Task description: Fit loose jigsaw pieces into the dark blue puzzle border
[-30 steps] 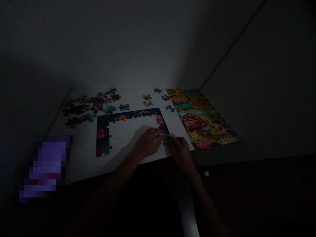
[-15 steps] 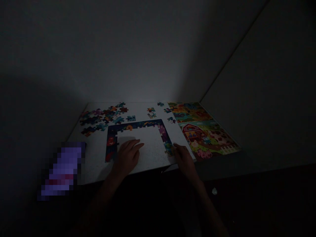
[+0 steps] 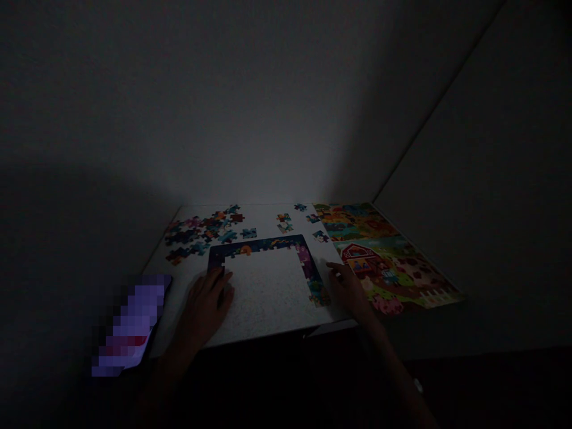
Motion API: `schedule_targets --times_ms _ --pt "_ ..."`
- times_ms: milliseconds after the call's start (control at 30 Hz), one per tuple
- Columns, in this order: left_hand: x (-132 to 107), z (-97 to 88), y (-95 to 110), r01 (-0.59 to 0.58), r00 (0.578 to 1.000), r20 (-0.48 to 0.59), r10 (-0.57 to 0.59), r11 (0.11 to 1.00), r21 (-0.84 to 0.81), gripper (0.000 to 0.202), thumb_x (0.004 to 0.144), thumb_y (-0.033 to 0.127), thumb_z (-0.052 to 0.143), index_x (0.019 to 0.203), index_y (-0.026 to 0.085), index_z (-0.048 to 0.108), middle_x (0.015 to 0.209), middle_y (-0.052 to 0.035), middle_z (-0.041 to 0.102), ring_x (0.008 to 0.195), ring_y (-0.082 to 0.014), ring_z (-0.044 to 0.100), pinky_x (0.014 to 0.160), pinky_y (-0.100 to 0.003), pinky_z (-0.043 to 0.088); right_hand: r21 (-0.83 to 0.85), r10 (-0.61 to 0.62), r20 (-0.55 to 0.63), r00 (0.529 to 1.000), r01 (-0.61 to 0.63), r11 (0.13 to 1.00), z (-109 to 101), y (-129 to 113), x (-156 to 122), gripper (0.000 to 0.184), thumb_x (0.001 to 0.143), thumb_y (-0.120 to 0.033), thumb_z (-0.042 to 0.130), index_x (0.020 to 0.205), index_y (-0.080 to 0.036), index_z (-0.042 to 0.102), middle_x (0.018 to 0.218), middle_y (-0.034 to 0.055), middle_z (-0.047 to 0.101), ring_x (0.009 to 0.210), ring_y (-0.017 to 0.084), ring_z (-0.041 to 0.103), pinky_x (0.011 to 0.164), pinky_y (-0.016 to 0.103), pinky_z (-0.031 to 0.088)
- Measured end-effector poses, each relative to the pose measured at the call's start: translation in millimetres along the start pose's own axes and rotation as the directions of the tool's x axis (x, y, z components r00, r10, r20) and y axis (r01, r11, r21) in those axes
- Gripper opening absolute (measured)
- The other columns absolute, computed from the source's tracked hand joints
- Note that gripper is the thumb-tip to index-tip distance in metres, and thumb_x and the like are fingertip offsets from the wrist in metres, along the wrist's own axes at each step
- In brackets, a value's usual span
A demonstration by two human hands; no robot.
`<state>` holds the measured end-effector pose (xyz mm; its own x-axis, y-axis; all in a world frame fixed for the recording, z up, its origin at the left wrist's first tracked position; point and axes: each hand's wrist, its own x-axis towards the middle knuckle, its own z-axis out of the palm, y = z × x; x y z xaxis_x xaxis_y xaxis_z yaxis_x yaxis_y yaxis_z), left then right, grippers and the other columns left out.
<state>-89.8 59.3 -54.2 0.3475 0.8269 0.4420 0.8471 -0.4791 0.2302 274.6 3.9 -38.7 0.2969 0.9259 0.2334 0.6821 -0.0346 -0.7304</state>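
A dark-blue jigsaw puzzle border [image 3: 272, 243] lies on the white tabletop [image 3: 263, 298], joined along its top and down its sides, with bare tabletop inside it. Over the border's left side rests my left hand [image 3: 205, 307], palm down with fingers apart, hiding most of that strip. My right hand [image 3: 351, 290] is just to the right of the border's right strip [image 3: 311, 271]. Its index finger stretches toward the strip and the other fingers bend loosely, with nothing visible in them. The room is very dim.
Loose jigsaw pieces [image 3: 201, 229] are heaped at the back left. Several single pieces, such as one [image 3: 320, 236], lie behind the border. A farm picture puzzle [image 3: 393, 277] and another colourful picture [image 3: 355, 220] cover the right side. A blurred purple-lit screen [image 3: 134, 322] stands at the left.
My left hand has moved left from inside the border onto its left strip. The right hand has drawn slightly away from the right strip. The whole view has shifted.
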Motion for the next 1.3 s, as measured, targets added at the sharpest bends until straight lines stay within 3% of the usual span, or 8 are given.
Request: schedule_targets --times_ms 167,367,500,600,800,1000,1300 --pt "-1.9 6.0 -3.5 0.025 0.999 0.035 -0.024 0.999 -0.025 0.042 0.097 0.039 0.043 0.128 0.018 0.061 0.137 -0.0137 0.059 0.131 -0.0291 0.052 0.111 -0.054 0.039 -0.027 -0.06 0.029 0.998 0.061 0.998 9.6 2.5 49.0 0.039 0.088 -0.03 0.044 0.115 -0.015 0.068 0.102 0.0117 0.069 0.078 0.02 0.063 0.077 0.036 0.051" --pt "-4.3 10.8 -6.5 0.053 0.999 0.011 -0.053 0.999 -0.005 0.043 0.097 0.041 0.039 0.124 0.018 0.064 0.138 -0.0129 0.059 0.129 -0.0293 0.054 0.112 -0.054 0.039 -0.099 -0.064 0.081 0.995 0.072 0.993 29.9 2.7 109.8 0.037 0.087 -0.021 0.045 0.115 -0.013 0.068 0.107 0.013 0.07 0.094 0.021 0.064 0.088 0.033 0.048" --pt "-4.4 9.1 -6.0 0.045 0.999 0.007 -0.045 0.999 -0.015 0.043 0.098 0.04 0.039 0.125 0.018 0.064 0.139 -0.0128 0.058 0.129 -0.0298 0.054 0.112 -0.053 0.04 -0.226 -0.03 0.145 0.989 0.063 0.972 46.1 -7.0 140.6 0.035 0.09 -0.018 0.046 0.118 -0.013 0.067 0.11 0.0129 0.069 0.097 0.019 0.064 0.091 0.029 0.045" --pt "-3.3 7.3 -5.8 0.039 0.999 0.003 -0.039 0.999 -0.016 0.041 0.098 0.039 0.04 0.124 0.019 0.065 0.137 -0.0121 0.059 0.128 -0.0299 0.054 0.109 -0.052 0.043 -0.318 -0.021 0.177 0.984 0.077 0.945 61.1 -19.9 155.1 0.032 0.092 -0.026 0.05 0.117 -0.014 0.067 0.112 0.0136 0.067 0.105 0.022 0.062 0.093 0.03 0.043" --pt "-1.8 4.8 -3.8 0.032 0.999 -0.011 -0.032 0.999 -0.007 0.038 0.098 0.036 0.041 0.123 0.019 0.064 0.137 -0.0124 0.058 0.128 -0.0303 0.053 0.107 -0.052 0.045 -0.415 0.004 0.148 0.989 0.059 0.908 86.0 -46.2 158.2 0.041 0.092 -0.042 0.056 0.118 -0.012 0.063 0.117 0.0175 0.065 0.111 0.028 0.059 0.093 0.035 0.042" --pt "-2.0 4.4 -3.2 0.027 1.0 0.004 -0.027 1.0 0.007 0.04 0.098 0.037 0.04 0.123 0.018 0.064 0.136 -0.0147 0.058 0.126 -0.0325 0.054 0.103 -0.056 0.047 -0.502 0.061 0.102 0.993 -0.001 0.865 93.9 -59.6 149.5 0.053 0.089 -0.056 0.056 0.114 -0.01 0.063 0.12 0.0218 0.061 0.116 0.035 0.053 0.093 0.044 0.041" --pt "-1.2 2.8 -0.5 0.051 0.999 0.015 -0.051 0.998 -0.032 0.04 0.097 0.039 0.042 0.124 0.019 0.064 0.137 -0.0132 0.057 0.128 -0.0315 0.052 0.106 -0.054 0.044 -0.537 0.083 0.097 0.992 -0.018 0.843 98.6 -63.2 146.5 0.057 0.086 -0.057 0.059 0.117 -0.009 0.06 0.123 0.0226 0.058 0.117 0.036 0.05 0.094 0.045 0.039"
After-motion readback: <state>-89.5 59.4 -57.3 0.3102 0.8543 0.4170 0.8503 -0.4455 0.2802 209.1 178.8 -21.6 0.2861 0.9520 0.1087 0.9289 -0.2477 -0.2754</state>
